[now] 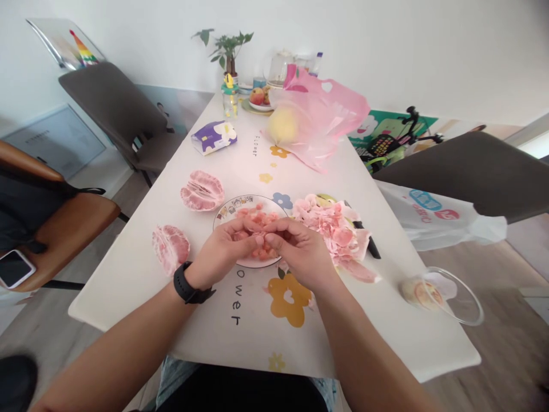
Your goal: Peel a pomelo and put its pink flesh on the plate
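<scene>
At far left, a smartphone [15, 269] lies on a tan leather chair seat [72, 229] beside a white table [124, 297], where two opened pomelo segments [170, 249] [202, 190] rest apart. The left hand [221, 252], a black watch [186, 283] on its wrist, and the right hand [300, 249] meet in a narrow pinch above a small decorated plate [227, 210], together holding a piece of pink pomelo pulp [261, 217]. The rest of the loose pulp lies on the plate. Working low over the plate with the fingertips appears the best way to keep the fragile sacs whole and catch any that fall. To the right, a heap of pale pink pomelo membrane [330, 229] lies against a black-handled knife [371, 246], whose blade is hidden. Further right, a clear bowl [454, 297] sits at the table's edge. The fingers hide how much pulp is held, and the plate's centre is covered. Toward the far end, a yellow pomelo [283, 126] sits in a pink plastic bag [319, 109].
</scene>
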{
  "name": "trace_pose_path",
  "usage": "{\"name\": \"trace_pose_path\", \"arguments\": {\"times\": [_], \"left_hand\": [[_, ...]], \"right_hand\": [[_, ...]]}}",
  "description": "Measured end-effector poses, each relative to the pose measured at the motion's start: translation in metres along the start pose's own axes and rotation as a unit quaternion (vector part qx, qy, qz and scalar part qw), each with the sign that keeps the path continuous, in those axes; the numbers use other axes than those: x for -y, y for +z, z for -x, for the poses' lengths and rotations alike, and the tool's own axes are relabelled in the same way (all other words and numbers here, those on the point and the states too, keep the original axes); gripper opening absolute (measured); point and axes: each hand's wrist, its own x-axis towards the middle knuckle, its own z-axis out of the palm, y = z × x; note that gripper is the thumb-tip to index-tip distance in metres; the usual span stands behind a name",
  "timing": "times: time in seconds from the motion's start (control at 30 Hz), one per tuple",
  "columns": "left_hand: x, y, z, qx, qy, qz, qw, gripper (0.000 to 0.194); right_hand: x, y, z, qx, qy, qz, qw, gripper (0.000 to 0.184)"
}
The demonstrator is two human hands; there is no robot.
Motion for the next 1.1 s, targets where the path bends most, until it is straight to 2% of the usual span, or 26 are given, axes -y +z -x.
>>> {"name": "trace_pose_path", "arguments": {"times": [0.27, 0.43, 0.6, 0.73, 0.8, 0.9, 1.1], "left_hand": [[0.0, 0.002, 0.0, -0.007, 0.006, -0.016, 1.0, 0.029], [0.0, 0.002, 0.0, -0.025, 0.016, -0.017, 0.999, 0.024], [0.0, 0.001, -0.001, -0.035, 0.012, -0.008, 0.999, 0.025], [-0.002, 0.002, -0.001, -0.047, 0.005, -0.017, 0.999, 0.024], [-0.002, 0.003, -0.001, -0.042, 0.008, -0.008, 0.999, 0.023], [-0.003, 0.005, -0.002, -0.028, 0.004, 0.024, 0.999, 0.022], [-0.002, 0.007, -0.003, -0.023, -0.008, 0.047, 0.999, 0.017]], "right_hand": [[0.004, 0.001, 0.002, 0.005, 0.046, 0.023, 0.999, 0.019], [0.004, 0.006, 0.006, -0.018, 0.013, 0.07, 0.997, 0.024], [-0.001, 0.006, 0.004, -0.044, 0.007, 0.038, 0.998, 0.019], [-0.006, 0.003, 0.001, -0.085, -0.025, 0.101, 0.991, 0.018], [-0.006, 0.003, 0.002, -0.064, -0.058, 0.115, 0.99, 0.021], [-0.004, 0.006, 0.003, -0.017, -0.068, 0.113, 0.991, 0.022], [-0.003, 0.01, 0.006, -0.036, -0.094, 0.176, 0.979, 0.015]]}}
